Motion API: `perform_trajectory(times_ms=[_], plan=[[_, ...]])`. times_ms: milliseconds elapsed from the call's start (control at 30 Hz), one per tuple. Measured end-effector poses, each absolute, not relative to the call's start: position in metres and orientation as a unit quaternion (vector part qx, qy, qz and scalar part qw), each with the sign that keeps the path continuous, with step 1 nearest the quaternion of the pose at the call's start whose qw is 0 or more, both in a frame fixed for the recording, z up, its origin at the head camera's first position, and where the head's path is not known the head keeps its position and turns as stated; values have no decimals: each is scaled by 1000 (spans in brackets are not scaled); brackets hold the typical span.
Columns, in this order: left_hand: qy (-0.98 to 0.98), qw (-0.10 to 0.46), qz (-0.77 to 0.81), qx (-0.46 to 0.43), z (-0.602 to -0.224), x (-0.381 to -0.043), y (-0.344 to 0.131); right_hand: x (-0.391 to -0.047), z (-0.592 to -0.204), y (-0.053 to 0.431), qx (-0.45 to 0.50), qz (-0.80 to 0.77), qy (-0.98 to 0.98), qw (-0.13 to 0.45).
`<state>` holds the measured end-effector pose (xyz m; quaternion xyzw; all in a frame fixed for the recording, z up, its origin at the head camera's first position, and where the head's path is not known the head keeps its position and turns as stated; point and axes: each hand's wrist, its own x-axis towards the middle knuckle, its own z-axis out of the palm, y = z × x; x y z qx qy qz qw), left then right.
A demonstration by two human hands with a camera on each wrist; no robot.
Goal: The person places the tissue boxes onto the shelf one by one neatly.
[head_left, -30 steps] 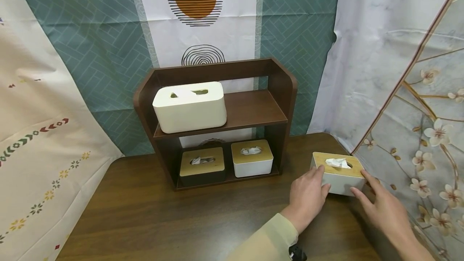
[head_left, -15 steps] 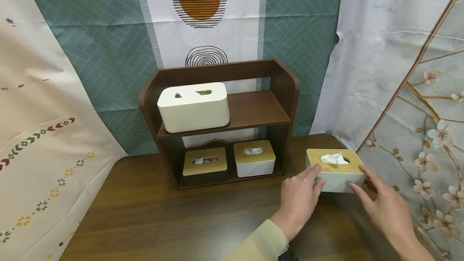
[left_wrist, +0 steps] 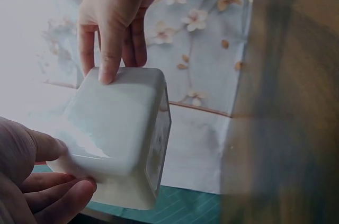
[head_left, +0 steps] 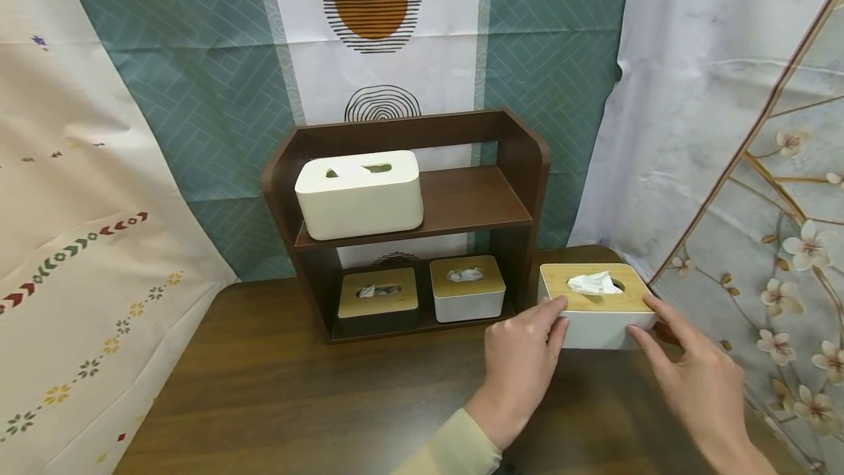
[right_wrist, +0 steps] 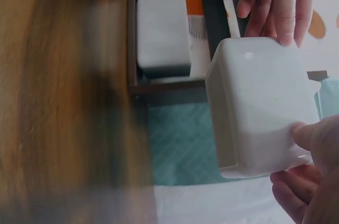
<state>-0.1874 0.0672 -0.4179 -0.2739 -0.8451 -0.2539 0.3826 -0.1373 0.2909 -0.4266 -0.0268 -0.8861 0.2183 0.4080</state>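
Note:
A white tissue box (head_left: 598,330) with a light wooden lid and a tissue poking out of its slot hangs above the table, right of the shelf. My left hand (head_left: 523,366) grips its left end, thumb at the front and fingers along the side. At the opposite end, my right hand (head_left: 700,378) holds it the same way. The box's smooth pale body (left_wrist: 114,128) fills the space between both hands in the left wrist view. Its open-looking underside edge (right_wrist: 222,123) shows in the right wrist view.
A dark brown two-tier shelf (head_left: 471,200) stands at the back of the wooden table (head_left: 277,394). Its upper tier bears a large cream tissue box (head_left: 363,207) at the left. Below sit a black tissue box (head_left: 379,321) and a smaller white one (head_left: 469,305). Patterned cloths hang around.
Both hands have carried the tissue box leftward and slightly up, nearer the shelf. The head view has swung a little, so the shelf appears farther right.

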Motion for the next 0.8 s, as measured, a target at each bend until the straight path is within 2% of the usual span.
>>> perform_trajectory(times_ms=[267,467,800], plan=[[-834,404,-270,-263,-405,-179,46,-134,-414,272,4,237,-866,441],[-816,441,-267,-260,-395,-173,29,-134,-405,260,52,250,-850,462],[-790,484,-283,-247,-381,-167,8,-137,-388,239,89,268,-834,474]])
